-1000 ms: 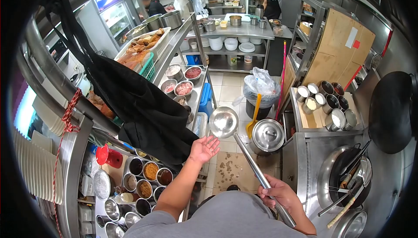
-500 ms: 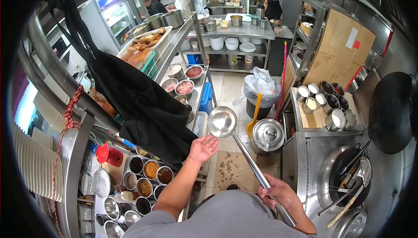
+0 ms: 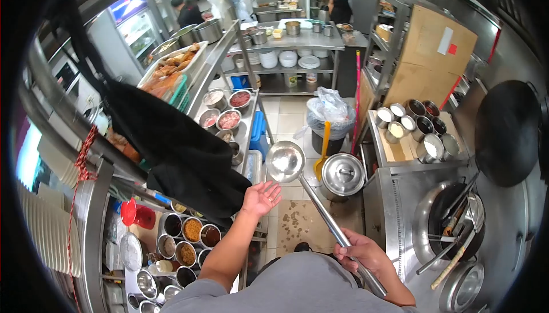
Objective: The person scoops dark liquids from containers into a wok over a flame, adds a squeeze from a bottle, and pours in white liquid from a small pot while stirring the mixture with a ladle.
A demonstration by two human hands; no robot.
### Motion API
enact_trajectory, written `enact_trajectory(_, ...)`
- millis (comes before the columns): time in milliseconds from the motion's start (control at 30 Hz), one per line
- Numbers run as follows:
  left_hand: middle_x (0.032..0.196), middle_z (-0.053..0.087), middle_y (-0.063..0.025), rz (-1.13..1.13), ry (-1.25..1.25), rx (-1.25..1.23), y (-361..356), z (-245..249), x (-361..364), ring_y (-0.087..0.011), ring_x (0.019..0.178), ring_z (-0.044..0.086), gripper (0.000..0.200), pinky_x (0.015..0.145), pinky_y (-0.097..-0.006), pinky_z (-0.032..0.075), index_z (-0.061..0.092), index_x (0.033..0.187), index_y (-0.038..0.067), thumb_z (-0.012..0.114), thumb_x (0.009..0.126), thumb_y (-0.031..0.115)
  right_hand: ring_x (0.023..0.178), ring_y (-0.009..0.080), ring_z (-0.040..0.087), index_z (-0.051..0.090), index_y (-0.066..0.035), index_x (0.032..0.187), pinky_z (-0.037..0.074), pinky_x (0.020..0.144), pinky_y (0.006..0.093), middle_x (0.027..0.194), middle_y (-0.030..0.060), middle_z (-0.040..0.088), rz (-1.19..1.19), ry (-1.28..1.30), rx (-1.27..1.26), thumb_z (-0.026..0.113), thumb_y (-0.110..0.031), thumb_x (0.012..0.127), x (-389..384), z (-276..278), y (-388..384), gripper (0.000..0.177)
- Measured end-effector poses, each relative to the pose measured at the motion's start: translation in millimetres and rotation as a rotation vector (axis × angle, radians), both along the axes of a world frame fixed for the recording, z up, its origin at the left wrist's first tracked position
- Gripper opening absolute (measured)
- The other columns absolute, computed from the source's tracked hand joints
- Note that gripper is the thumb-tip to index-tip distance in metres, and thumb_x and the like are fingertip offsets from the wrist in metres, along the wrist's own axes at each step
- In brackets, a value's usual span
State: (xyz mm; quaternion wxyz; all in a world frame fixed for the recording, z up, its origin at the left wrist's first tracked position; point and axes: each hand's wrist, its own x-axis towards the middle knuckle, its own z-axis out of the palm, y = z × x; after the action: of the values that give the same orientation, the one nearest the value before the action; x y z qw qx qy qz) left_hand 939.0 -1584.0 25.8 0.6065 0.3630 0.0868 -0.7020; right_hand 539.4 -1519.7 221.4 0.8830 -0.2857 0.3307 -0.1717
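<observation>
In the head view, my right hand [image 3: 360, 253], lower right of centre, grips one long ladle [image 3: 324, 208], its shaft slanting up-left, bowl at mid-frame; my left hand [image 3: 262, 199], ungripped, palm up, sits near the bowl; beyond, tiled kitchen floor [image 3: 283, 123], one lidded pot [image 3: 343, 173], one bin [image 3: 338, 143]

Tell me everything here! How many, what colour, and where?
Ladle: one, silver, centre
Lidded pot: one, silver, centre right
Bagged bin: one, dark, behind pot
Scoop: one, yellow, by bin
Pole: one, pink, by bin
Woks: two, black, right
Cardboard: one piece, brown, right
Cups: about ten, silver, right
Container: one, red, left
Hanging cloth: one, black, left
Rope: one, red-white, left
Plates: many, white, left edge
Food bowls: several, silver, left
Meat: several pieces, brown, upper left
People: two, dark-clad, back
Shirt: one, grey, bottom
Left grip: one, bare, beside ladle
Right grip: one, bare, around ladle
</observation>
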Motion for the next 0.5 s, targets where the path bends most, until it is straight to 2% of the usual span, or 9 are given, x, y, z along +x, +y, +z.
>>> enact_trajectory(33,0.159,0.05,-0.0176,-0.029,0.001,0.002,-1,-3,-2,-0.0334,0.147,0.05,0.053,0.125,-0.0562,0.032,0.044,0.157,0.005,0.049,0.11,0.03,0.053,0.0105,0.05,0.039,-0.003,0.158,0.041,0.049,0.0264,0.09,0.0066,0.065,-0.005,-0.027,0.01,0.066,-0.002,0.098,-3,-1,2,0.066)
enact_trajectory(100,0.153,0.056,-0.0159,-0.029,0.016,0.058,-10,-7,-9,-0.032,0.144,0.053,0.046,0.123,-0.0562,0.034,0.056,0.148,0.007,0.052,0.11,0.032,0.054,0.0098,0.05,0.042,-0.003,0.156,0.041,0.049,0.0269,0.089,0.0055,0.063,-0.011,-0.029,-0.007,0.067,-0.005,0.099,-13,-6,9,0.062)
enact_trajectory(200,0.156,0.052,-0.0177,-0.113,-0.032,0.056,-26,-6,-30,-0.0341,0.146,0.051,0.051,0.124,-0.0567,0.033,0.048,0.154,0.006,0.051,0.109,0.03,0.05,0.0098,0.048,0.043,-0.002,0.151,0.038,0.047,0.0256,0.088,0.0074,0.064,-0.088,-0.061,-0.013,0.068,-0.003,0.097,-26,-3,26,0.06)
enact_trajectory(333,0.152,0.055,-0.0166,-0.252,-0.13,0.064,-46,-14,-78,-0.0343,0.144,0.052,0.045,0.124,-0.0568,0.033,0.053,0.146,0.006,0.051,0.109,0.031,0.051,0.0095,0.049,0.042,-0.001,0.152,0.039,0.047,0.0256,0.089,0.0072,0.064,-0.22,-0.068,-0.061,0.068,-0.005,0.098,-52,-5,61,0.059)
enact_trajectory(433,0.154,0.054,-0.0167,-0.376,-0.128,0.133,-53,-31,-121,-0.0339,0.144,0.052,0.046,0.124,-0.0567,0.034,0.052,0.148,0.007,0.051,0.109,0.032,0.054,0.0086,0.05,0.041,-0.002,0.154,0.041,0.05,0.0253,0.093,0.0057,0.064,-0.309,-0.054,-0.088,0.066,-0.005,0.1,-75,-19,91,0.06)
enact_trajectory(500,0.154,0.055,-0.0159,-0.475,-0.155,0.156,-48,-28,-159,-0.0326,0.141,0.054,0.046,0.122,-0.0557,0.035,0.053,0.148,0.008,0.051,0.109,0.032,0.052,0.0091,0.052,0.039,-0.001,0.154,0.041,0.049,0.0253,0.093,0.0078,0.065,-0.405,-0.013,-0.095,0.067,-0.005,0.099,-90,-24,120,0.062)
